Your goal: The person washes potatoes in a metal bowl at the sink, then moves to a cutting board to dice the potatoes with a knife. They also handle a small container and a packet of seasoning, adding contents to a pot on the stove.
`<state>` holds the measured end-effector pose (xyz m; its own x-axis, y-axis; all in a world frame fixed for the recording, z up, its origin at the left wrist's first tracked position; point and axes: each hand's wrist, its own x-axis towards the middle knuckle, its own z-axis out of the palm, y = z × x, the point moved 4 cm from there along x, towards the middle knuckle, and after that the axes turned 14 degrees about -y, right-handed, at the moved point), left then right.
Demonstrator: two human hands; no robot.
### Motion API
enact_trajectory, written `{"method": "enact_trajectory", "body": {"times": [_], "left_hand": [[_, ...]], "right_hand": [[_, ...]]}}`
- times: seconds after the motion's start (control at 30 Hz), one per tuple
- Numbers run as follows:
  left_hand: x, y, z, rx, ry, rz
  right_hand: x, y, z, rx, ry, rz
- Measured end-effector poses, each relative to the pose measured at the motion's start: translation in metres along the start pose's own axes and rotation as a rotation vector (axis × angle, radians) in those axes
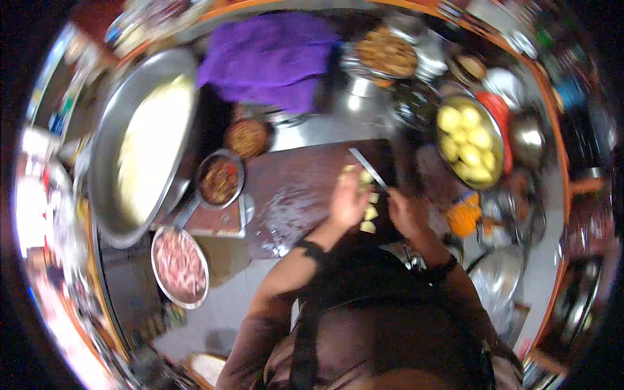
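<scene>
My right hand (404,207) grips the handle of a knife (369,168), whose narrow blade points up and to the left over a dark cutting board (292,175). Just left of the blade, my left hand (348,200) holds pale yellow pieces, likely cut potato (365,176), against the board. More chunks (369,213) lie in a short line between my two hands. Motion blur hides where the fingertips and the blade's edge meet the pieces. Wet streaks and pale residue mark the left part of the board.
Right of the board stands a bowl of whole peeled potatoes (467,141). A large metal pan (109,141), a saucepan of cooked food (220,179) and an oval dish of raw sliced meat (179,265) are at left. Beyond the board lies a purple cloth (268,56).
</scene>
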<state>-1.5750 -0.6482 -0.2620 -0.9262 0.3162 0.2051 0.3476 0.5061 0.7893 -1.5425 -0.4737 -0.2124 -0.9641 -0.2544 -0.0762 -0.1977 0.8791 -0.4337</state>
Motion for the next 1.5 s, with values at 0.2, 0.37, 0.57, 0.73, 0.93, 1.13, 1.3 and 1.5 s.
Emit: {"method": "enact_trajectory", "body": {"times": [0.2, 0.37, 0.57, 0.73, 0.93, 1.13, 1.3, 1.5], "left_hand": [[0.046, 0.059, -0.082, 0.090, 0.216, 0.063], [0.125, 0.176, -0.025, 0.163, -0.124, 0.488], [0.197, 0.247, 0.110, 0.382, -0.583, 0.490], [0.240, 0.251, 0.172, 1.132, -1.085, 0.506], [0.256, 0.256, 0.164, 0.944, -1.137, 0.557], [0.236, 0.227, 0.168, 1.115, -0.873, 0.500], [0.232, 0.257, 0.158, 0.964, -1.023, 0.193], [0.232, 0.240, 0.146, 0.830, -0.897, 0.111]], "right_hand": [[-0.032, 0.029, 0.012, 0.075, 0.136, -0.050], [-0.030, 0.032, -0.012, 0.120, -0.044, 0.147], [-0.027, 0.042, 0.008, 0.194, -0.214, 0.231], [-0.034, 0.044, -0.011, 0.376, -0.023, 0.031], [-0.042, 0.046, -0.070, 0.838, 0.125, 0.143], [-0.031, 0.044, -0.039, 0.803, 0.269, -0.078], [-0.029, 0.045, -0.005, 0.406, 0.306, 0.008], [-0.027, 0.043, 0.011, 0.167, -0.259, 0.159]]}}
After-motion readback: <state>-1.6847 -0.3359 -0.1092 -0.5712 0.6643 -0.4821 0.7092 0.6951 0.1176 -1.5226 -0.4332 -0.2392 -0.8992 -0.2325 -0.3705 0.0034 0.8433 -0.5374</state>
